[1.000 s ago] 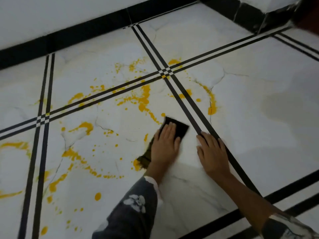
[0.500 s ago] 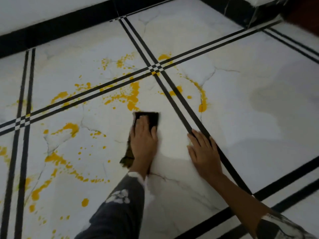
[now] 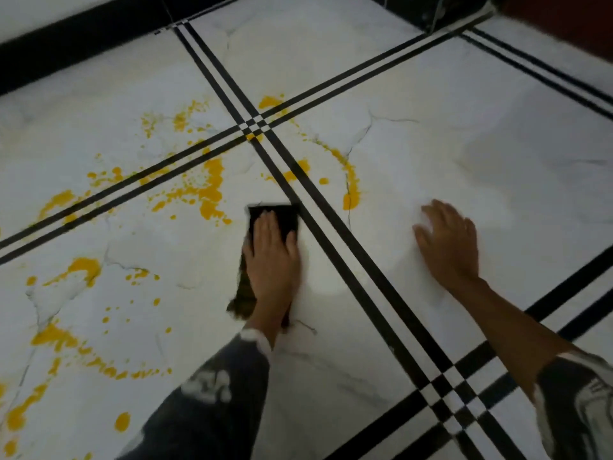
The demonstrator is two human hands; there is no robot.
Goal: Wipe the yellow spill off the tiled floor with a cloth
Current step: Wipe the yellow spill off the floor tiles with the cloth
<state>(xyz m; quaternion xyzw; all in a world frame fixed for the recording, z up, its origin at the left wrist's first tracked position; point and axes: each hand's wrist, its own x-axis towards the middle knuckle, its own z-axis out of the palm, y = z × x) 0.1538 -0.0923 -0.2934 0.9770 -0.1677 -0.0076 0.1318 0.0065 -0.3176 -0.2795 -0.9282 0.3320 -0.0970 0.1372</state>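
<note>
Cloth (image 3: 282,216) beneath flat-fingered left grip (image 3: 273,260), yellow spill (image 3: 212,190) just beside, right grip (image 3: 451,247) splayed on floor (image 3: 431,144)

The tiled floor (image 3: 431,154) is smooth, marble-look tile with grey veins and black stripes, faintly glossy. The yellow spill (image 3: 212,180) on it looks thick, opaque and wet. The cloth (image 3: 282,215) is dark, matt fabric, limp at its near end.

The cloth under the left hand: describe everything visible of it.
The cloth is dark, nearly black fabric. Its front lies flat, square-edged, past the fingertips; its rear trails rumpled and brownish beside the wrist. The left hand presses flat on it. It lies on the white tiled floor, front corner at a black stripe, just right of the yellow spill.
</note>
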